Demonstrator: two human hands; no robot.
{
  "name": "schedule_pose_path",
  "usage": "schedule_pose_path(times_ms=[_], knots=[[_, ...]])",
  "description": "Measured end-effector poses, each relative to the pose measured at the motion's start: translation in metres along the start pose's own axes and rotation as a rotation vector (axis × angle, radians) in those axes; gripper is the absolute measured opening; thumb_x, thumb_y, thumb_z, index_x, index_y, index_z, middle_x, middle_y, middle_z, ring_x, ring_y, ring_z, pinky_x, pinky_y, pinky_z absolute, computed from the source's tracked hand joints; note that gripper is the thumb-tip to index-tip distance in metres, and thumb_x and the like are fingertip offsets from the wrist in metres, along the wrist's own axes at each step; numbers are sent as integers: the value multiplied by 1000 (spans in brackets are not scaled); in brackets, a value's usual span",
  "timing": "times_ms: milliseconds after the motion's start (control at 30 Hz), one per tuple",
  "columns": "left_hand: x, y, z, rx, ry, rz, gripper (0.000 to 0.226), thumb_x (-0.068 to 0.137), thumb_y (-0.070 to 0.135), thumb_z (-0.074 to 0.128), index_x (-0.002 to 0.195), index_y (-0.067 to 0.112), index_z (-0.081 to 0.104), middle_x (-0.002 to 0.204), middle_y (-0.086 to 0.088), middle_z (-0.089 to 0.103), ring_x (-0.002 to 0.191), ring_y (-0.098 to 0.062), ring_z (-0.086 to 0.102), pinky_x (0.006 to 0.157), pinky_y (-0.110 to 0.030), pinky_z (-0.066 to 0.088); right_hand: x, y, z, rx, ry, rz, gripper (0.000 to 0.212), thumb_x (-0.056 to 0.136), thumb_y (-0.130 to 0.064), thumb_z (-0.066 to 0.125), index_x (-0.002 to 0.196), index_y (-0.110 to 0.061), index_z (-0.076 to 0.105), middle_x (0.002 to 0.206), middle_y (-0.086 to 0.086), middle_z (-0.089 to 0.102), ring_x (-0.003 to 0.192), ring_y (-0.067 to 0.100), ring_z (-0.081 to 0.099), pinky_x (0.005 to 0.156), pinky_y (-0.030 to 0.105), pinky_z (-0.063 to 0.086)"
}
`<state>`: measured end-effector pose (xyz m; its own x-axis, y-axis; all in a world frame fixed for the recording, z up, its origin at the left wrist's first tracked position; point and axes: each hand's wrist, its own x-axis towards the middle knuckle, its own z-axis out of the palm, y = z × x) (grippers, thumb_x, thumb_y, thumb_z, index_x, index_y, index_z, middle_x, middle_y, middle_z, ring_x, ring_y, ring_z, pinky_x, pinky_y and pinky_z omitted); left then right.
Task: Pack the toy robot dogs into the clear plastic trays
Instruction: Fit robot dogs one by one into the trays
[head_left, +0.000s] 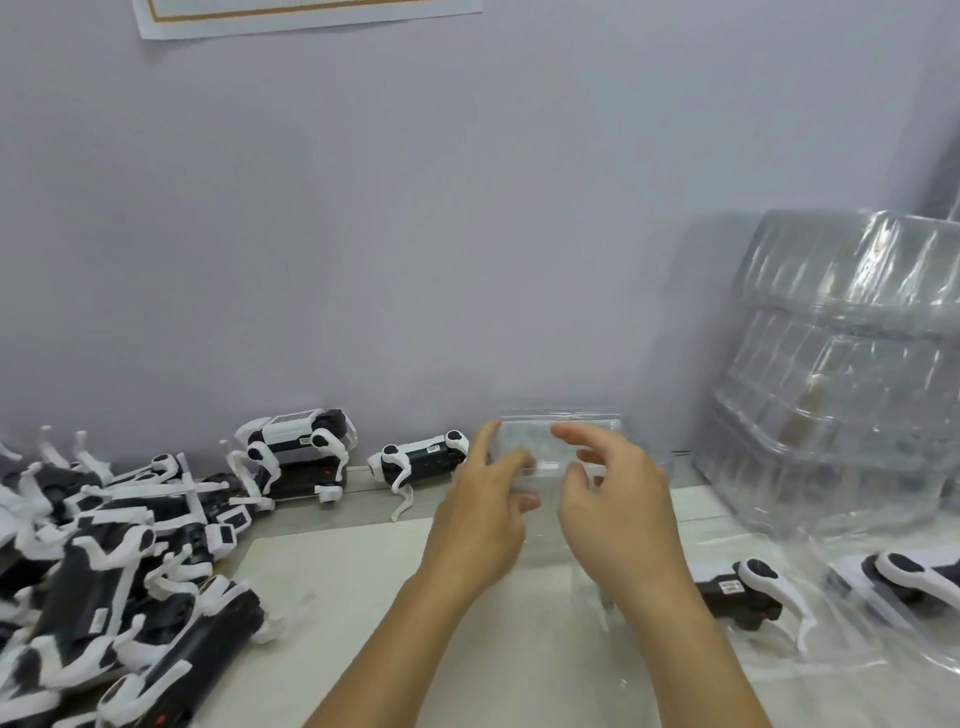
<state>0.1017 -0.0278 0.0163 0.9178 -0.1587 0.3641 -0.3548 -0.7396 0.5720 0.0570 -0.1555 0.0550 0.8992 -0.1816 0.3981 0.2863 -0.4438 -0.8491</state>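
Both my hands are raised over the middle of the table around a clear plastic tray (535, 434) held upright. My left hand (485, 512) grips its left side, thumb up along the edge. My right hand (618, 504) pinches its right part with curled fingers. A heap of black-and-white toy robot dogs (104, 561) covers the table's left side. Two more dogs (298, 457) are stacked by the wall, and one (423, 460) lies beside my left hand. Another dog (743, 590) lies in a clear tray to the right of my right wrist.
A tall stack of clear plastic trays (841, 374) leans against the wall at the right. Another dog (914, 577) lies in clear plastic at the far right edge. The white table top (363, 587) runs under my forearms. A grey wall stands close behind.
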Motion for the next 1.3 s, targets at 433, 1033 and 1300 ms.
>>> schedule_pose_path(times_ms=[433, 1033, 1300], knots=[[-59, 11, -70, 146, 536, 292, 51, 89, 3, 69, 125, 35, 53, 159, 5, 27, 145, -20, 29, 107, -51, 41, -15, -18, 35, -12, 42, -391, 28, 83, 0, 70, 95, -25, 73, 86, -20, 71, 87, 4, 66, 85, 36, 50], [-58, 9, -80, -865, 396, -208, 14, 94, 18, 65, 94, 5, 72, 89, -21, 74, 92, -46, 67, 91, -58, 52, -15, -25, 37, 544, 4, 113, 8, 89, -18, 71, 94, -22, 76, 81, -14, 76, 77, -3, 69, 64, 8, 49], [-56, 8, -76, -885, 419, -280, 16, 97, 16, 63, 88, 7, 72, 84, -14, 75, 92, -40, 70, 93, -58, 52, -13, -22, 37, 521, 42, 170, 11, 90, -17, 70, 88, -27, 75, 78, -14, 75, 72, -1, 69, 67, 15, 48]])
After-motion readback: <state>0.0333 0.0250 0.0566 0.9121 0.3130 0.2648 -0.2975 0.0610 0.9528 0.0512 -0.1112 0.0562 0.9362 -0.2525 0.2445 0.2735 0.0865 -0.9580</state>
